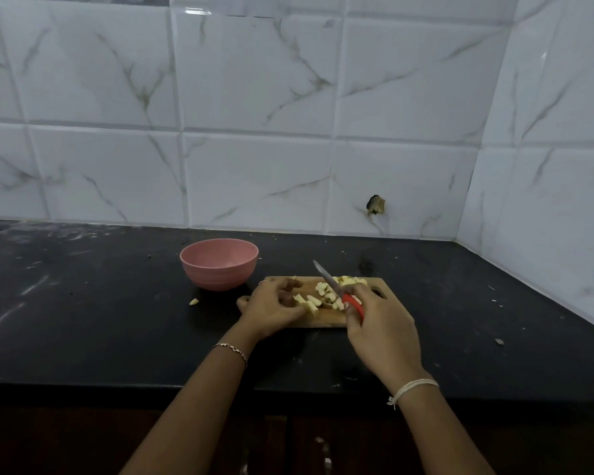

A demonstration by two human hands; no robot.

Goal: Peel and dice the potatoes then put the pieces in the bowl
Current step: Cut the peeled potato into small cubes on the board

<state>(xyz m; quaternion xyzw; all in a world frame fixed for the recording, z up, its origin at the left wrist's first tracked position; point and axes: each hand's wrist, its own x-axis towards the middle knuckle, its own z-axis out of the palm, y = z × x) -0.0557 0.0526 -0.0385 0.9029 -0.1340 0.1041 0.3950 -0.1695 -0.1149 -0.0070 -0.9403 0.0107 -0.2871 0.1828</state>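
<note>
- Many potato pieces lay diced on the cutting board; one stray piece sat on the counter near the bowl.
- Right hand gripped the knife by its red handle, blade angled over the pile.
- Left hand rested at the board's left end, fingers curled against the pieces; could not tell whether it pinched any.
- Judged step: dicing nearly done; no pieces seen in the bowl.
- Next move probably calls for gathering the pile and carrying it left to the bowl.
</note>
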